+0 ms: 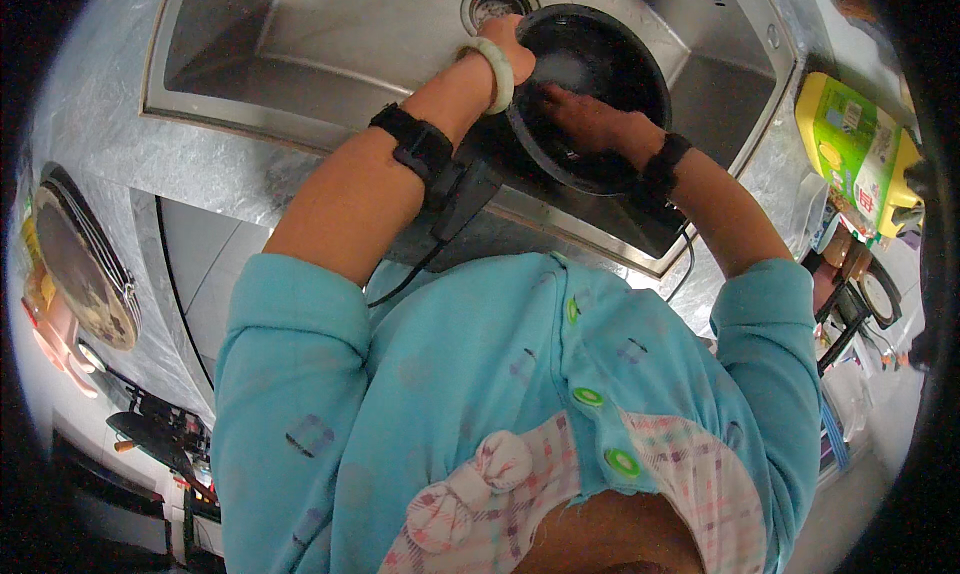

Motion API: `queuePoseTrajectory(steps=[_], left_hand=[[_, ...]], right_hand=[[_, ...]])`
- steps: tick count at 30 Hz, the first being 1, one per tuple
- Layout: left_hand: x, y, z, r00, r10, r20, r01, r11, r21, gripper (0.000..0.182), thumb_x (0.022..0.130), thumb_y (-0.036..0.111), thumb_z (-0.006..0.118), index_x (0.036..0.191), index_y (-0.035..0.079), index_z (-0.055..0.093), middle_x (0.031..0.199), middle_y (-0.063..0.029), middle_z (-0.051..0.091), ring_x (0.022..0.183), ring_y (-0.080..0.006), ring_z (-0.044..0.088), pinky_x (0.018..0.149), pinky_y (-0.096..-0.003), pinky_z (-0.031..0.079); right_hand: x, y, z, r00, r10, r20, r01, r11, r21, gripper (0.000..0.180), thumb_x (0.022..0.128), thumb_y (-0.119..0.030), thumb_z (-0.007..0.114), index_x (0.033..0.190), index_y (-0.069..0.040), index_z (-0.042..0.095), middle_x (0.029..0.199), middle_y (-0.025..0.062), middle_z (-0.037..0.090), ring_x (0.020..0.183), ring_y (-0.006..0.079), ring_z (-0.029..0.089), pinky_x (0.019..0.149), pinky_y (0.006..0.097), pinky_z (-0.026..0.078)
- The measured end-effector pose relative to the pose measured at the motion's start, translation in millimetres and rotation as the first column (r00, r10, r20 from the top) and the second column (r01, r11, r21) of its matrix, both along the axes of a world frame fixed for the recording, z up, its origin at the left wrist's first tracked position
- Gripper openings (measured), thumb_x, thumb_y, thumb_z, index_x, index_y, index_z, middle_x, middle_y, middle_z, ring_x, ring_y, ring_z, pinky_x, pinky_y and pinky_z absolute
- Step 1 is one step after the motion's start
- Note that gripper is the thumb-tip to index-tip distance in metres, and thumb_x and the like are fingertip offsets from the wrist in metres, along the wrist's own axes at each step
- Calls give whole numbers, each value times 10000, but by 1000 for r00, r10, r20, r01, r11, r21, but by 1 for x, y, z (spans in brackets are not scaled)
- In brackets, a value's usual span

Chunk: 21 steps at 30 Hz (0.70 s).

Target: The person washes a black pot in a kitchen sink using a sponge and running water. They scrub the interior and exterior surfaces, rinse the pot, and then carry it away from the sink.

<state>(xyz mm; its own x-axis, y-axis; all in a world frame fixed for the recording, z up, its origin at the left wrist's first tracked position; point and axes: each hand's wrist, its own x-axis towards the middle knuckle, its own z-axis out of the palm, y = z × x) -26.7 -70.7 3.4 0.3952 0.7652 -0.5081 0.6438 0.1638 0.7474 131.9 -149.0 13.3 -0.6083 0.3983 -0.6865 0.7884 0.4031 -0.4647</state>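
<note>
A round black pan [592, 38] rests tilted in the stainless steel sink [337, 41], close to the drain [499, 5]. My left hand [514, 49] is closed on the pan's left rim, with a pale green bangle [495, 71] around that wrist. Inside the pan, my right hand [592, 120] lies low against the dark inner surface. Its fingers are blurred and shaded, so whether it holds anything small cannot be made out. Wet shine shows on the pan's inside. Both forearms carry black straps with thin cables, and a black block [469, 199] hangs below the left one.
Grey marbled counter [97, 124] frames the sink. At the right stands a yellow jug with a green label [851, 150], beside crowded small kitchen items. A round board or lid [86, 266] leans at the left, and a black wok [154, 435] is lower left.
</note>
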Motion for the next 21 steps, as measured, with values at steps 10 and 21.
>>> queuePoseTrajectory(steps=[10,21], left_hand=[[-1,2,6,1000,3,24,-1,997,-82,561,641,84,513,1195,31,439,1103,-231,515,1043,-354,482,910,-360,375],[0,1,4,999,29,42,-27,998,-65,393,659,45,517,1050,41,551,995,-187,581,960,-331,536,837,-352,423]], right_hand=[[1,3,-4,993,43,108,-34,995,-89,605,667,-30,566,1220,6,323,1246,226,305,1001,381,487,845,405,439],[19,-18,-38,978,177,-111,-186,979,-77,641,630,-62,600,1218,6,356,1220,226,349,1083,356,412,957,380,341]])
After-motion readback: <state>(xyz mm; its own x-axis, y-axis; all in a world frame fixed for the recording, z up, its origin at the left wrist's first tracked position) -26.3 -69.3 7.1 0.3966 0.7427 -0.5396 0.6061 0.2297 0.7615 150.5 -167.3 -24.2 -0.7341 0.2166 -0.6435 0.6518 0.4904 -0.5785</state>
